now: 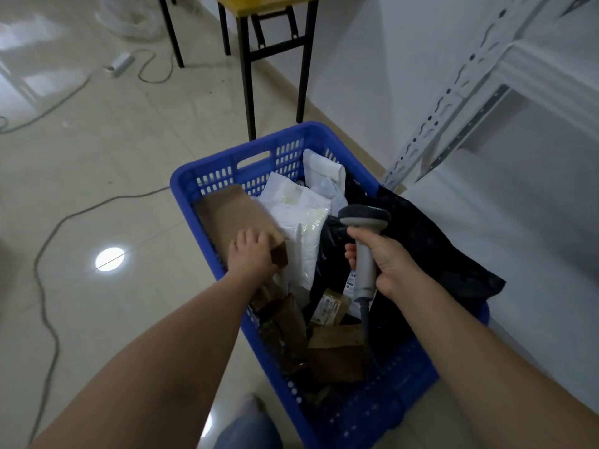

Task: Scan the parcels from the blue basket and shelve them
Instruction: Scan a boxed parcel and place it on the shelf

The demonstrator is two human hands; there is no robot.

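Note:
The blue basket (pixel 201 176) stands on the floor, filled with parcels. A flat brown cardboard parcel (pixel 228 213) leans against its left wall, and my left hand (pixel 251 252) grips the near end of it. White plastic mailers (pixel 299 218) lie in the middle, black bags (pixel 431 244) on the right, and smaller brown boxes (pixel 337 351) at the near end. Above the black bags, my right hand (pixel 381 260) holds a grey barcode scanner (pixel 364 228) by its handle, head pointing away from me, its cable trailing down into the basket.
A white metal shelving rack (pixel 460 102) stands to the right of the basket, against the white wall. A black-legged wooden table (pixel 275 37) is behind the basket. Grey cables (pixel 45 241) and a white power strip (pixel 121 63) lie on the glossy tiled floor at left.

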